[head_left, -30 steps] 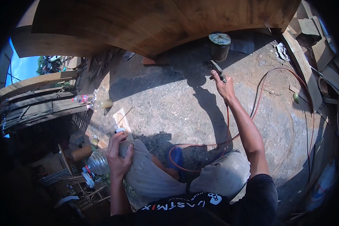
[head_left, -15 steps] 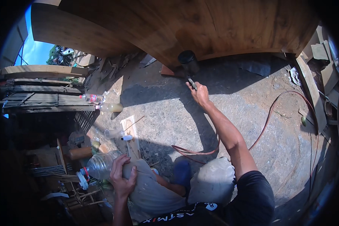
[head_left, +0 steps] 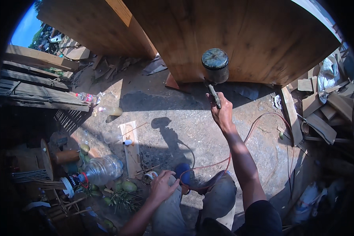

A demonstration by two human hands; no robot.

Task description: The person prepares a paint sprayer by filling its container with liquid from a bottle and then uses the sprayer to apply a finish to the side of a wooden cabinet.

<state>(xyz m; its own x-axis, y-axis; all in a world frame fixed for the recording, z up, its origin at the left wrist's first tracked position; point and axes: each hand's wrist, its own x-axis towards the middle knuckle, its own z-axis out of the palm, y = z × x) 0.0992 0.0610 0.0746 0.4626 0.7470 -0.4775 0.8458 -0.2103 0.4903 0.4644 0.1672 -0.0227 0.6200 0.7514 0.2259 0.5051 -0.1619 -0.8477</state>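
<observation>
My right hand (head_left: 223, 114) is wrapped round the handle of a spray gun (head_left: 213, 95), its arm stretched forward. A round paint cup with a stained lid (head_left: 215, 59) tops the gun. Close in front of it stands a large brown wooden panel (head_left: 259, 43) with dark streaks and a wet-looking sheen. A thin reddish hose (head_left: 251, 133) loops over the ground beside my right forearm. My left hand (head_left: 161, 189) lies on my left knee, fingers spread, holding nothing. Near it on the ground is a small open can (head_left: 147, 178), partly hidden.
A second panel (head_left: 94, 31) stands at the far left, above stacked slats (head_left: 39, 92). A big clear bottle (head_left: 104, 170) lies at left, close to green fruits (head_left: 129, 186). A board (head_left: 130, 147) carries a small white bottle (head_left: 127, 142). Wood scraps (head_left: 322, 114) pile up at right.
My right hand has raised the spray gun and shifted it right along the panel. My left hand has moved right and lower on my knee. The view has turned, showing more scraps at right.
</observation>
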